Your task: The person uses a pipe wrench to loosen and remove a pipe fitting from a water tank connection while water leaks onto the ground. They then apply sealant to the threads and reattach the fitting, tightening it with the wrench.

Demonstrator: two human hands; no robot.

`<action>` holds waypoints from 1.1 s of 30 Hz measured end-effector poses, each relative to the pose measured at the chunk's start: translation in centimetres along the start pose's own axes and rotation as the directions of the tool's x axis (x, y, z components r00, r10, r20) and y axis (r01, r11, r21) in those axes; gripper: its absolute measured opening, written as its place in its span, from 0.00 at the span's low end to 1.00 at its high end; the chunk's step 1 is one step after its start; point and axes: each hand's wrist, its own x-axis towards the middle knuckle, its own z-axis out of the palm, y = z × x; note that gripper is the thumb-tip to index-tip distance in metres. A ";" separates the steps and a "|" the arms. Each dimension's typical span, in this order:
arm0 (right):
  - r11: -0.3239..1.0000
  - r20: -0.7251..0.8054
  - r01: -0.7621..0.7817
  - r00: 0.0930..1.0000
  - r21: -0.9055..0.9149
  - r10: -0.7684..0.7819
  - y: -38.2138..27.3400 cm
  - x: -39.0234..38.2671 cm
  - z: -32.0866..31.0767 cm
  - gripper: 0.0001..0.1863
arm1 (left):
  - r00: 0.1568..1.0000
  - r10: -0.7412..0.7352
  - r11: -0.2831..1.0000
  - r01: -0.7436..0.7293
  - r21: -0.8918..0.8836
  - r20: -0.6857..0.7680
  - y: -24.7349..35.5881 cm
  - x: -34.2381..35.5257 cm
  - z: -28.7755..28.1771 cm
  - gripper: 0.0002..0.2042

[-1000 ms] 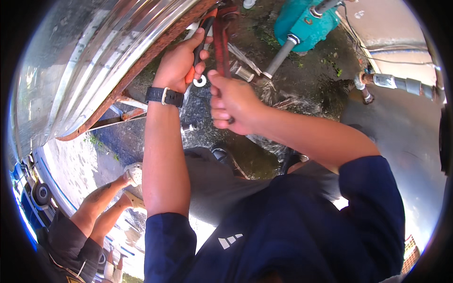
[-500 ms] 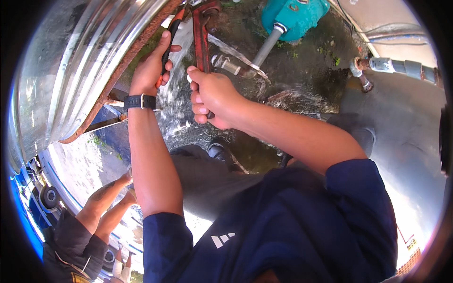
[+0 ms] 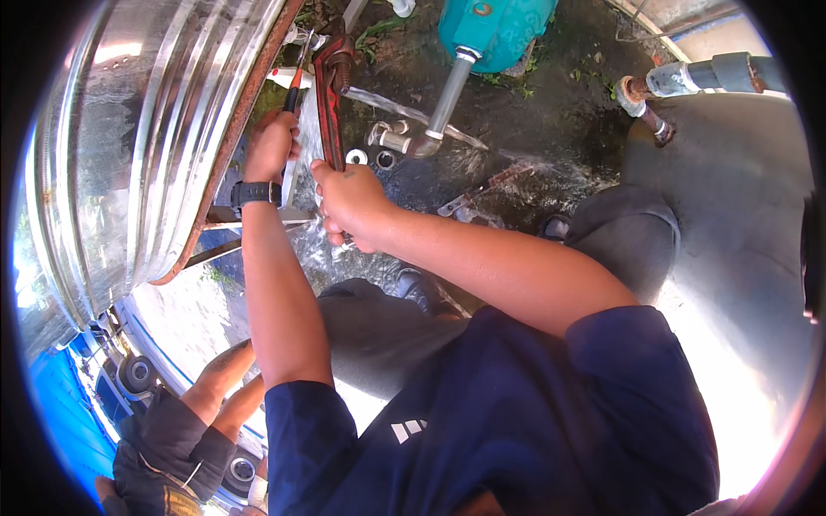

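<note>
My right hand (image 3: 353, 202) is closed round the lower handle of a red pipe wrench (image 3: 329, 120). The wrench stands nearly upright in view, its jaw at the far end close to some metal pipe fittings (image 3: 301, 36). To its left, my left hand (image 3: 272, 144) grips a hand tool with an orange-and-black handle (image 3: 294, 93); its metal tip reaches toward the same fittings, and its exact kind is unclear. Water (image 3: 306, 129) gushes down between the two hands. A white plastic piece (image 3: 291, 77) sits beside the orange handle.
A corrugated metal tank (image 3: 155, 129) with a rusty rim stands at left. A teal pump housing (image 3: 495, 34) with a grey pipe (image 3: 449, 93) is at the far side. Two rings, one white (image 3: 356, 157), lie on wet ground. Metal pipework (image 3: 680, 86) is at right; another person (image 3: 185, 430) stands lower left.
The view has shifted, so the pump and pipes appear farther left. My hands and both tools sit lower in view, and the two rings beside my right hand now show. Both grips hold.
</note>
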 end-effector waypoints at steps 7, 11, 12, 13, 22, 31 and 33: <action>1.000 0.025 -0.007 1.000 0.005 0.007 0.1 0.3 -0.5 0.20 | 0.997 -0.008 0.984 -0.005 0.177 0.077 3.3 3.2 2.3 0.28; 1.000 0.036 0.014 0.999 -0.008 -0.014 0.1 0.3 -0.8 0.21 | 0.989 0.133 0.839 -0.144 0.524 0.058 3.9 5.8 2.9 0.35; 1.000 0.050 0.013 0.999 -0.001 -0.013 0.1 0.3 -0.8 0.21 | 0.983 0.169 0.842 -0.181 0.508 0.071 3.6 6.4 3.1 0.36; 1.000 0.057 0.011 0.998 -0.001 -0.011 0.2 0.3 -0.9 0.21 | 0.973 0.224 0.843 -0.218 0.491 0.047 3.1 6.8 3.2 0.36; 1.000 0.073 0.027 0.997 0.007 -0.028 0.4 0.5 -0.7 0.20 | 0.974 0.207 0.912 -0.160 0.377 -0.089 2.7 6.0 2.9 0.34; 0.999 0.069 0.044 0.997 -0.012 -0.043 0.4 0.5 -1.1 0.20 | 0.992 0.095 0.995 -0.096 0.007 0.079 2.5 5.7 2.0 0.37; 0.999 0.070 0.034 0.997 -0.035 -0.032 0.5 0.6 -1.1 0.20 | 0.994 0.104 0.992 -0.106 0.066 0.021 2.1 6.0 1.8 0.32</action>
